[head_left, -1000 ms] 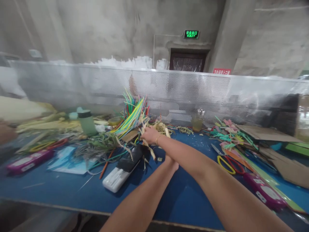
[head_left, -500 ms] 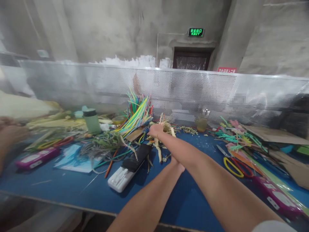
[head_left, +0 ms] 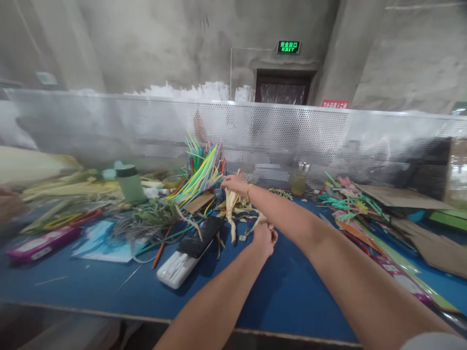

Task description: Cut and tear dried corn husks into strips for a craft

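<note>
My right hand (head_left: 237, 185), wearing a bracelet, reaches across to the middle of the littered table. Its fingers are closed and bent downward over a bundle of pale dried husk (head_left: 232, 201); what lies between the fingertips is hidden. Nearer to me and a little to the right, my left hand (head_left: 264, 239) is closed with curled fingers. A pale husk strip (head_left: 260, 219) sticks out from its far side. My right forearm passes over beyond the left hand. Left of both hands, a black phone (head_left: 202, 236) rests on a white power bank (head_left: 175, 270).
Colourful pipe cleaners (head_left: 202, 170) stand behind, beside a green bottle (head_left: 130, 184). Grey-green cords (head_left: 151, 216) and a blue sheet (head_left: 104, 243) lie left. A glass jar (head_left: 298, 182) stands before the perforated metal screen (head_left: 280, 136). Cardboard (head_left: 404, 194) lies right. Another person's hand (head_left: 10, 206) shows far left.
My left hand has come out from under my right forearm toward me, with the husk strip. My right hand has shifted slightly, uncovering more of the husk bundle. The view has turned slightly right.
</note>
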A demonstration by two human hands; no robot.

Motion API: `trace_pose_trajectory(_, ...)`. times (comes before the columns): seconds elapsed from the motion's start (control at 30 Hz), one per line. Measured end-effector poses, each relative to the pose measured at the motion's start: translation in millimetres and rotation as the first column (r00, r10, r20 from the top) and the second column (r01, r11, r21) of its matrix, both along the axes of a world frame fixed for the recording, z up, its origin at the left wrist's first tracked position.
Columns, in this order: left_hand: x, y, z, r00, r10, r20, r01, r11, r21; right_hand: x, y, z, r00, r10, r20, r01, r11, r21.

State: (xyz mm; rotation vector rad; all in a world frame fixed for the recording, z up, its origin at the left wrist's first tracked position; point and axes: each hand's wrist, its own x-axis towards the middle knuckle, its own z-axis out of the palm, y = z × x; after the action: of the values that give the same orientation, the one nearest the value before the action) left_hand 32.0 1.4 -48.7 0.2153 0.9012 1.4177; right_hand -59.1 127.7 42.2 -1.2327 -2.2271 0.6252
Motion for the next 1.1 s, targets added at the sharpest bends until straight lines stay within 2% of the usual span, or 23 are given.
trace_pose_trajectory(0.1,-1.5,-1.2,5.2,0.998,-0.04,0.041,0.041,0.999,-0.025,20.6,-10.2,28.8,0.954,0.021,-0.299,-0.07,0.985,-0.155)
trace_pose_trajectory(0.2,-4.9,-2.9,8.1,0.998,-0.031,0.055,0.033,0.999,-0.031,46.3,-22.2,57.7,0.817,0.025,-0.575,-0.236,0.926,-0.294)
trace_pose_trajectory(0.3,-6.5,-3.8,8.2,0.999,-0.024,0.047,0.025,0.999,-0.028,77.6,-31.1,78.6,0.669,0.036,-0.742,-0.347,0.898,-0.269)
trace_pose_trajectory(0.4,-6.9,-4.3,7.0,1.0,-0.014,0.009,0.014,1.0,0.009,112.7,-36.7,87.3,0.599,0.048,-0.799,-0.365,0.904,-0.22)
trace_pose_trajectory(0.47,-7.1,-5.1,6.8,1.0,0.008,-0.03,-0.006,0.998,0.056,137.3,-40.1,85.3,0.595,0.046,-0.802,-0.346,0.916,-0.205)
trace_pose_trajectory(0.53,-7.1,-6.5,7.9,0.996,0.058,-0.073,-0.049,0.992,0.119,162.5,-43.7,76.7,0.638,0.014,-0.77,-0.279,0.936,-0.213)
trace_pose_trajectory(0.63,-6.6,-9.4,11.8,0.976,0.167,-0.137,-0.133,0.964,0.228,200.0,-49.9,54.0,0.773,-0.118,-0.623,-0.033,0.974,-0.225)
trace_pose_trajectory(0.7,-5.6,-12.1,14.6,0.964,0.214,-0.159,-0.16,0.942,0.293,223.3,-55.1,35.5,0.855,-0.217,-0.47,0.149,0.973,-0.179)
trace_pose_trajectory(0.77,-3.8,-15.6,16.6,0.968,0.202,-0.152,-0.146,0.937,0.318,243.2,-61.8,18.1,0.904,-0.271,-0.33,0.245,0.962,-0.118)
trace_pose_trajectory(0.83,-0.8,-20.1,17.3,0.984,0.114,-0.136,-0.073,0.958,0.278,258.1,-69.3,4.3,0.927,-0.269,-0.262,0.246,0.962,-0.12)
trace_pose_trajectory(0.87,1.1,-22.7,17.1,0.99,0.028,-0.138,0.005,0.972,0.234,263.3,-72.9,-0.6,0.928,-0.253,-0.275,0.222,0.965,-0.139)
trace_pose_trajectory(0.9,3.1,-25.6,16.8,0.984,-0.092,-0.153,0.12,0.975,0.185,267.0,-76.3,-4.3,0.915,-0.232,-0.331,0.187,0.969,-0.163)
trace_pose_trajectory(0.93,5.0,-28.5,16.5,0.956,-0.232,-0.181,0.259,0.956,0.141,269.3,-79.1,-6.7,0.881,-0.21,-0.424,0.141,0.972,-0.19)
trace_pose_trajectory(0.97,6.4,-31.3,16.5,0.902,-0.371,-0.221,0.401,0.91,0.109,270.6,-81.4,-8.0,0.82,-0.188,-0.54,0.081,0.973,-0.216)
trace_pose_trajectory(1.03,6.5,-35.9,18.3,0.754,-0.572,-0.322,0.626,0.775,0.09,271.0,-84.2,-8.7,0.63,-0.154,-0.761,-0.069,0.965,-0.252)
trace_pose_trajectory(1.1,1.1,-38.3,24.0,0.643,-0.65,-0.405,0.741,0.662,0.112,271.6,-84.8,-8.6,0.431,-0.142,-0.891,-0.208,0.945,-0.252)
